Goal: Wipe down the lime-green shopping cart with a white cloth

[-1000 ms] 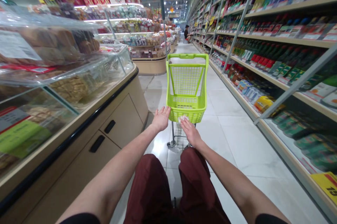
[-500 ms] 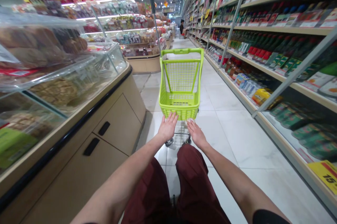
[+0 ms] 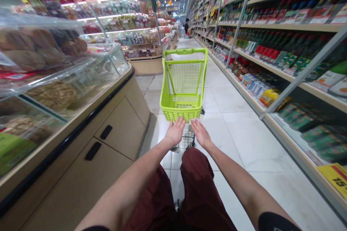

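Note:
A bright green shopping cart (image 3: 184,110) with a plastic basket stands in the aisle straight in front of me. Its basket appears bare inside, and its metal lower frame and wheels show beneath. My left hand (image 3: 175,131) lies at the lower near side of the basket, fingers stretched out. To the right of it, my right hand (image 3: 200,132) reaches to the same lower edge with its fingers extended. Both fingertips seem to meet the basket, though firm contact is hard to tell. Something small and pale shows at the right fingertips. My knees in dark red trousers (image 3: 196,176) are below.
At left runs a display counter (image 3: 116,111) with packaged food behind glass. Tall shelves (image 3: 287,26) of bottles and cans line the right, with a slanted metal post (image 3: 300,79) and a yellow price sign (image 3: 334,178). Far down the tiled aisle is a person (image 3: 187,26).
The cart has shifted slightly left and turned a little, and a wheel now shows at its right. My left hand has moved slightly right, closer to my right hand.

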`<state>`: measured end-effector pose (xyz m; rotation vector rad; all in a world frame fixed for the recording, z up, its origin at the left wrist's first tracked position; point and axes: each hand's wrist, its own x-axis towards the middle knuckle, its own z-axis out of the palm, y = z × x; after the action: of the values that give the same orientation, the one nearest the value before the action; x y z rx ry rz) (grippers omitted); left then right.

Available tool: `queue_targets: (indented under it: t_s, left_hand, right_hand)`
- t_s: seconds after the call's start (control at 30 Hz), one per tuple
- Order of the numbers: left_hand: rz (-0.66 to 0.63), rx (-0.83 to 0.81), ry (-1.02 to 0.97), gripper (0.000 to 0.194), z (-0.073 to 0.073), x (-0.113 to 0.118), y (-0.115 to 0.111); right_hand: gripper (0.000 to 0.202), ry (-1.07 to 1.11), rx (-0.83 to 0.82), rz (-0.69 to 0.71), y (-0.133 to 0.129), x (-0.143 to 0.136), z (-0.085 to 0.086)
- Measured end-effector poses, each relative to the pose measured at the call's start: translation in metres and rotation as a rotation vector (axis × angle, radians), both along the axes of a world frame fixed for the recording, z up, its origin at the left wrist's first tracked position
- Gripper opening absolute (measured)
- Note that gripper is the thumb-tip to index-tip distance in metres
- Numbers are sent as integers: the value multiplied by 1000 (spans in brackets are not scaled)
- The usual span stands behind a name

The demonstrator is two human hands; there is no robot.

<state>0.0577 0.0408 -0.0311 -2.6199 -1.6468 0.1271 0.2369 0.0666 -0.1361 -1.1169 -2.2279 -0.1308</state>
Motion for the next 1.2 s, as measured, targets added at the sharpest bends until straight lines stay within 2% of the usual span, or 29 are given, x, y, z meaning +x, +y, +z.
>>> queue_targets:
  t_s: [0.07,0.1,0.27,0.33,0.4,0.5,0.57,0.63,0.8,0.87,0.93,1.1,1.13,1.2]
  left_hand:
    - [11,-18,0,65,-3,-3,0]
    - [18,-22,-3,64,-4,-5,0]
    - [51,12,-45,63,-3,-13,2]
    - [64,11,-52,64,-3,-17,1]
    - [73,-9,-46,66,-4,-22,-1]
    - [90,-29,-28,68,-6,-32,-4]
    - [111,-26,-22,69,-6,-39,-7]
    - [133,-16,-18,69,-5,-45,-8]
    - [185,1,-11,67,-1,-54,-7]
    - [194,9,-15,66,-1,-57,-6]
    - [192,15,-14,66,-2,-60,-7]
    - [212,7,0,67,-1,-70,-9]
    - [217,4,0,67,0,-72,-9]
    - [224,6,-5,67,1,-75,-9]
  right_hand:
    - [39,0,-10,14,-6,3,-1]
    - [40,8,4,31,-8,4,5]
    - [41,93,158,70,1,-7,59]
    - [41,78,164,68,8,-15,67]
    - [40,27,128,76,10,-21,59]
    - [38,-39,46,67,4,-25,29]
    - [37,-49,15,61,-2,-26,16]
    - [37,-31,25,88,-6,-30,18]
    - [41,34,134,196,6,-60,64]
    - [42,22,128,185,15,-72,72]
    - [42,-23,81,175,20,-79,66]
    - [41,-142,-57,149,12,-79,26]
    - [40,-148,-66,146,9,-79,25]
    - [40,-138,-54,168,6,-82,32]
